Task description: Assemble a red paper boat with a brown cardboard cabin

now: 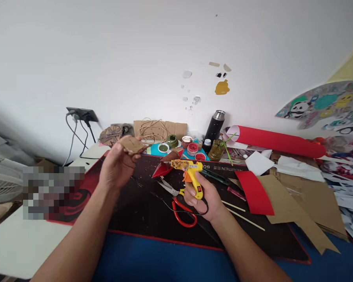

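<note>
My left hand (117,166) is closed on a small piece of brown cardboard (132,145), raised above the left part of the black desk mat (135,211). In my right hand (204,197) is a yellow hot glue gun (194,178) with an orange trigger, its nozzle pointing left toward the cardboard piece but apart from it. Its dark cord loops below my wrist. Under the glue gun lie scissors (184,213) with red handles, blades half spread. A red paper shape with a brown cone (167,161) sits just behind the nozzle.
Paint pots (173,141), a black thermos (215,125) and a jar of murky liquid (216,150) stand along the wall. Red paper (256,192), cardboard sheets (308,196) and wooden sticks (247,218) lie to the right. A power strip (81,114) is at back left.
</note>
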Action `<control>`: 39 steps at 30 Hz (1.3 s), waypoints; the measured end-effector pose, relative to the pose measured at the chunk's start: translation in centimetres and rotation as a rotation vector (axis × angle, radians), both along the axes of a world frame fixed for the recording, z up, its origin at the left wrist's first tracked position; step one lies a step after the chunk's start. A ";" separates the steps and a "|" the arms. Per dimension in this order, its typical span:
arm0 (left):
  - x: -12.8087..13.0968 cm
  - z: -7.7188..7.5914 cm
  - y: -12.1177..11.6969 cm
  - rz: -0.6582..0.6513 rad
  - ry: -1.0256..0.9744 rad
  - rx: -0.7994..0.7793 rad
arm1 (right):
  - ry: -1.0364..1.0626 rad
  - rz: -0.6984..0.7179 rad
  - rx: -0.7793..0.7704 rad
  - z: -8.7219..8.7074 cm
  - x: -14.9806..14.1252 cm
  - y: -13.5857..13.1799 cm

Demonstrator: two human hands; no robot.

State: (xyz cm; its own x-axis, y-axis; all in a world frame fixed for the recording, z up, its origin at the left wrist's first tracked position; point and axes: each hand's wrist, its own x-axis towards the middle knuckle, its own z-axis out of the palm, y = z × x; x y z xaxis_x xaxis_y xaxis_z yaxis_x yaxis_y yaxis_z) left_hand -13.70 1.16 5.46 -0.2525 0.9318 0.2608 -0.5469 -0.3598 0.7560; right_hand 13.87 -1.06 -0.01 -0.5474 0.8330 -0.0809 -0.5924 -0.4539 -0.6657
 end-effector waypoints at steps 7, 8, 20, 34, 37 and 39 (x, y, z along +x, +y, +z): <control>1.7 -3.4 0.0 -0.132 0.141 -0.097 | -0.011 -0.071 -0.005 0.6 0.5 0.6; 2.0 -3.5 -0.1 -0.149 0.150 -0.104 | -0.026 -0.087 0.007 0.6 0.5 0.5; 3.4 -4.0 -0.9 -0.273 0.400 -0.171 | -0.416 -0.208 0.251 0.5 -0.7 -1.0; 3.3 -4.3 -1.0 -0.305 0.526 -0.110 | -0.545 -0.217 0.239 0.8 -1.0 -1.4; 3.5 -4.3 -1.0 -0.304 0.514 -0.116 | -0.544 -0.221 0.234 0.9 -0.9 -1.4; 3.5 -4.4 -1.0 -0.302 0.511 -0.116 | -0.550 -0.222 0.228 0.9 -0.9 -1.3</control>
